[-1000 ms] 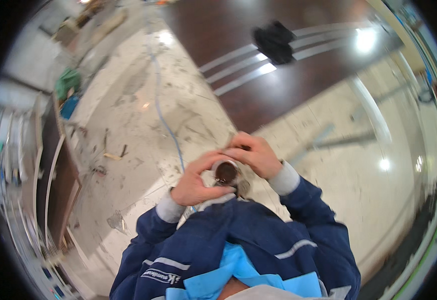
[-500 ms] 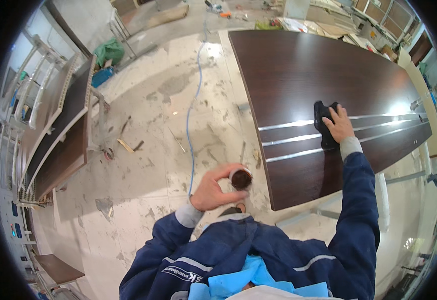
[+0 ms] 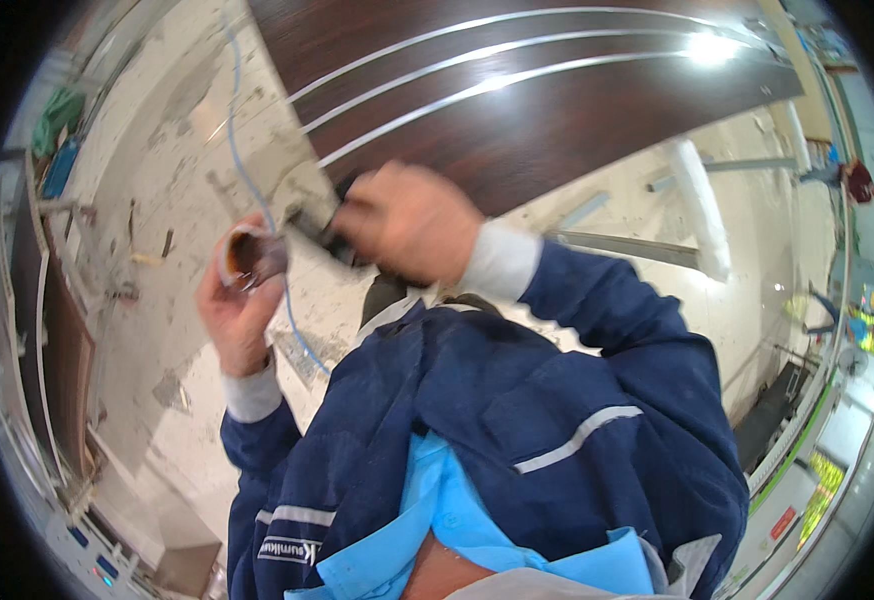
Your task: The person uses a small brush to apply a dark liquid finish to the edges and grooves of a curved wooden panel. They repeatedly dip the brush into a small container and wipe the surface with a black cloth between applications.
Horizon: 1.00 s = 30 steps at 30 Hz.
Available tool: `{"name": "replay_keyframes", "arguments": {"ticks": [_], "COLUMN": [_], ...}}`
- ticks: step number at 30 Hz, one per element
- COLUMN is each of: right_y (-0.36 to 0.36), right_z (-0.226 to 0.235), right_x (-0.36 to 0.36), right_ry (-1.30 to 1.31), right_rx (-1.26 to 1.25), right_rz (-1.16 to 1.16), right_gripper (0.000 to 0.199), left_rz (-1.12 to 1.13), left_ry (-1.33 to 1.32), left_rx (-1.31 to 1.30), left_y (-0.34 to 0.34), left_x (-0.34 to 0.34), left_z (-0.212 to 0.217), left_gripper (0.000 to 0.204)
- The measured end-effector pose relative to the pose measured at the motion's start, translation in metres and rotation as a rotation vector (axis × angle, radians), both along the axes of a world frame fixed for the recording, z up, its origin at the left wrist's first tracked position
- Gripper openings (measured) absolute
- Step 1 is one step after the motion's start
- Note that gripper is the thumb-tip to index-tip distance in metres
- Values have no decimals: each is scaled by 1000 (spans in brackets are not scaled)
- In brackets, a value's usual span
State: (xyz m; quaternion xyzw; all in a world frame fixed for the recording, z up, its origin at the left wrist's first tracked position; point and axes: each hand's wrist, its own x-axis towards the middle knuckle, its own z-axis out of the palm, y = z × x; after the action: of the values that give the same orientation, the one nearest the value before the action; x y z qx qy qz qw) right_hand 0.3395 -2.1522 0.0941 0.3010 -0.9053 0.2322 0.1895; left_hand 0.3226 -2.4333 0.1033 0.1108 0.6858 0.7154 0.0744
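My left hand [image 3: 240,320] is wrapped round a small clear cup [image 3: 273,257] with dark reddish-brown liquid inside. The cup is tilted, its mouth partly facing up. Close by on the right, my right hand [image 3: 412,222] grips a black cloth [image 3: 319,236], both smeared by motion. The cloth hangs just beside the cup, off the near left corner of a dark brown wood-grain panel [image 3: 577,130]. Three shiny metal strips [image 3: 437,97] run across that panel.
A blue hose [image 3: 233,130] lies along the stained floor on the left. Stacked panels [image 3: 62,330] stand on a rack at the far left. Metal supports [image 3: 622,250] and a white-wrapped bar [image 3: 702,215] show beyond the panel's near edge.
My right hand has lifted the black cloth off the panel and brought it left, near the cup. My left hand and cup have shifted left and up. The whole view has turned.
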Motion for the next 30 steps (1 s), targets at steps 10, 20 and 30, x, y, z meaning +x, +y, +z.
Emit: {"name": "replay_keyframes", "arguments": {"ticks": [10,20,30], "right_y": [276,473,59], "right_z": [-70,-94,-47], "right_x": [97,66,102], "right_ry": [103,-112,-192], "right_rx": [110,-516,-463], "right_rz": [-506,-1380,-857], "right_gripper": [47,66,30], "left_rz": [112,73,-52], "left_ry": [83,119,65], "left_rx": [-27,-68,-4], "left_y": [17,16,-28], "left_x": [64,67,13], "left_z": [0,25,10], "left_gripper": [60,60,64]}}
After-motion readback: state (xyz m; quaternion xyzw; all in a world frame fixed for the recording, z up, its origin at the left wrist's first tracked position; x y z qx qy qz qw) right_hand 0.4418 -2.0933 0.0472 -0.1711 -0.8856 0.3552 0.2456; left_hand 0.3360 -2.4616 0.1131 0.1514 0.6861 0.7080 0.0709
